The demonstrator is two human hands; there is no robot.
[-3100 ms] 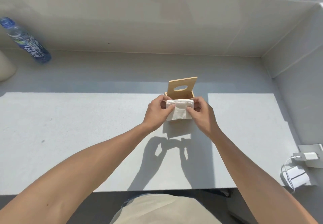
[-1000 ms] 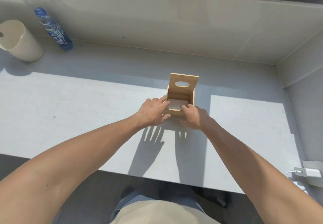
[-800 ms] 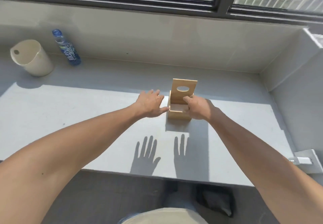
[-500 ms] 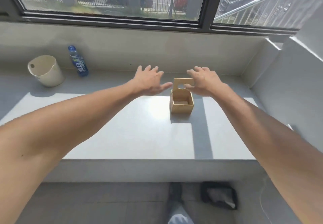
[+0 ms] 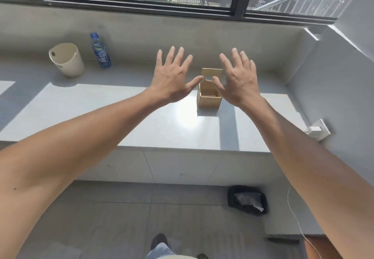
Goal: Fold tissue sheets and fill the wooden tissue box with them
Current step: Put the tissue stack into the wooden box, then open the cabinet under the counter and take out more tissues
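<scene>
Head view: our left hand [image 5: 172, 78] and right hand [image 5: 237, 80] were raised, fingers spread, holding nothing.
We judged filling finished: wooden tissue box [image 5: 209, 99] stood untouched, lid upright.

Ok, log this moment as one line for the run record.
left hand: open, raised, empty | right hand: open, raised, empty | wooden tissue box: on ledge, lid up, untouched | phase: hands clear of box

**Non-task items in view**

A cream plastic bucket [image 5: 66, 60] stands on the grey bench [image 5: 141, 121] at far left, upright, with a blue-labelled water bottle [image 5: 100, 51] just beside it to the right. A white wall socket with charger [image 5: 318, 130] sits on the right wall. On the tiled floor [image 5: 141, 218] below lies a black bag [image 5: 247, 199]. A dark-framed window [image 5: 238, 14] runs above.
</scene>
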